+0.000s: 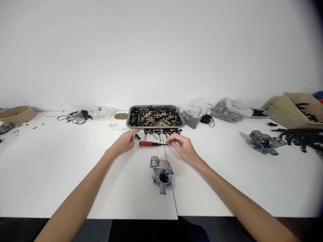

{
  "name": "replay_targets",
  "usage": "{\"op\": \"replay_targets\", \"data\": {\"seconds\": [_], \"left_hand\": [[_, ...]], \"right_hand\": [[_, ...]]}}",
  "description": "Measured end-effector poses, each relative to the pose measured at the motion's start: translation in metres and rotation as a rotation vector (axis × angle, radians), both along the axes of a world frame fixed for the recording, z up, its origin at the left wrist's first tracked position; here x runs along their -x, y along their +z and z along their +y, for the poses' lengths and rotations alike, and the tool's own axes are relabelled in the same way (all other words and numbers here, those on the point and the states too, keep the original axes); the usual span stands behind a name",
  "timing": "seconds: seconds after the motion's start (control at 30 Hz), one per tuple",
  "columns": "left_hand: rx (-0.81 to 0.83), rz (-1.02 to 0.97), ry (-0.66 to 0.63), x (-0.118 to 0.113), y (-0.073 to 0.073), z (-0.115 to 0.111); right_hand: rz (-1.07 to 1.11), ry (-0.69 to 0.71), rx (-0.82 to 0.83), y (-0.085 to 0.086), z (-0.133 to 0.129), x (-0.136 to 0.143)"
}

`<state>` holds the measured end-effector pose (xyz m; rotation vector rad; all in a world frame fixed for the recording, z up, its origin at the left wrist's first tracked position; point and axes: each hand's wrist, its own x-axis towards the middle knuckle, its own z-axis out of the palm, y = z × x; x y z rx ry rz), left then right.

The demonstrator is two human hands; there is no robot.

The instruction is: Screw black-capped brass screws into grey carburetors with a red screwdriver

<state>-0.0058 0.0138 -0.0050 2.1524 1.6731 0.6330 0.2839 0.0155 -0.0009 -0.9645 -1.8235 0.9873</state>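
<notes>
My left hand (124, 142) rests on the white table with its index finger stretched out. Between that finger and the thumb lies a black-headed brass screw (137, 136); I cannot tell whether they touch it. My right hand (182, 146) has its fingers curved and apart over the tip of a red-handled screwdriver (146, 144), which lies crosswise. Past the screwdriver, several similar black-headed screws (159, 135) form a row, partly covered by my right fingers. A grey metal carburetor (162, 175) stands nearer me, between my forearms.
Behind the row, a metal tray (131, 125) holds many black-headed screws. Plastic bags of small parts (193, 114) and black rings (80, 117) lie along the wall. Another carburetor (266, 143), black hoses (301, 135) and a beige bin (280, 107) are right; a beige bowl (19, 116) is left.
</notes>
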Motion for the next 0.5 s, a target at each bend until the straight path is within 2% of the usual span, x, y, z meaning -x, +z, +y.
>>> {"op": "replay_targets", "data": {"seconds": [0.13,0.23,0.3,0.37,0.43,0.5], "left_hand": [[0.024,-0.001,-0.002,-0.001,0.01,-0.003],[0.026,-0.032,0.075,0.001,0.025,-0.021],[-0.008,-0.106,0.182,-0.002,0.036,-0.046],[-0.072,-0.371,0.382,-0.011,0.042,-0.078],[-0.091,-0.514,0.54,-0.028,0.042,-0.109],[-0.056,-0.619,0.664,-0.048,0.034,-0.133]], "right_hand": [[0.075,0.154,0.132,0.009,-0.014,0.007],[0.134,0.278,0.215,0.011,-0.022,0.011],[0.166,0.346,0.259,0.01,-0.027,0.013],[0.17,0.392,0.297,0.01,-0.031,0.015],[0.143,0.426,0.332,0.01,-0.037,0.018],[0.086,0.45,0.328,0.01,-0.042,0.02]]}}
